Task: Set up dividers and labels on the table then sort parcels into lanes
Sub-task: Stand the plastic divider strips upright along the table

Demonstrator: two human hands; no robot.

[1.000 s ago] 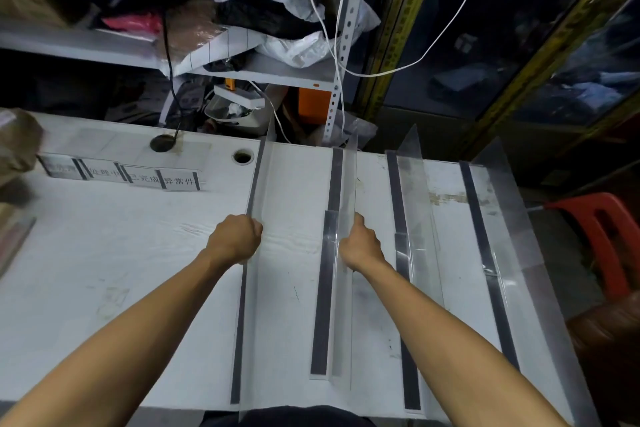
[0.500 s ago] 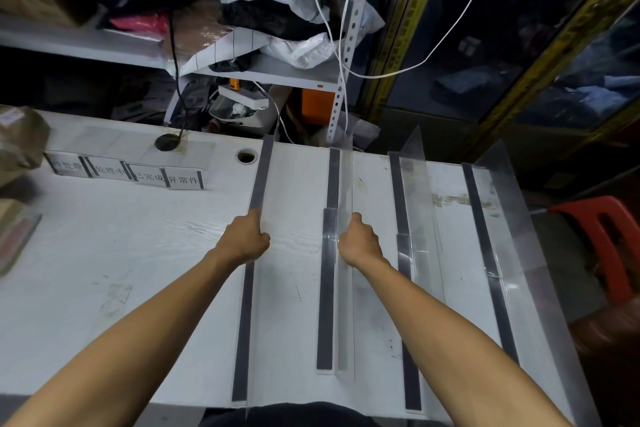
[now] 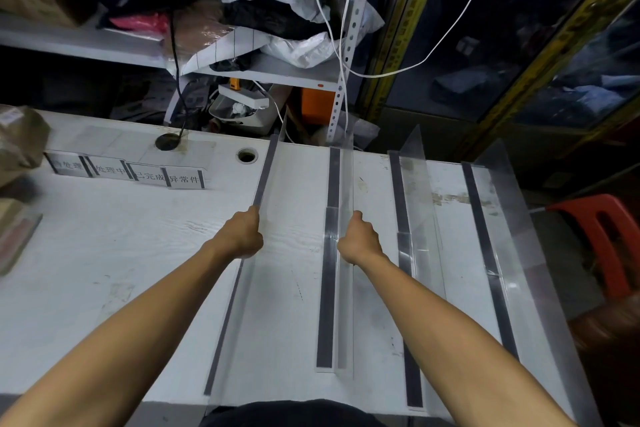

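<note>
Gripping the leftmost clear divider (image 3: 265, 173), my left hand (image 3: 242, 235) is curled round its upright edge mid-desk; my right hand (image 3: 358, 239) is clamped on the second divider (image 3: 341, 288) just beside it. Both stand lengthwise on the white desk (image 3: 121, 253), dark strips along their bases. Two more dividers (image 3: 419, 218) stand to the right. Four labels (image 3: 128, 171) in a row lie far left, near a brown parcel (image 3: 19, 142). Red stool (image 3: 602, 236) beyond desk's right edge.

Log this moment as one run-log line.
stage: divider setup | left hand: grips leftmost divider | right hand: grips second divider | labels: grouped far left
</note>
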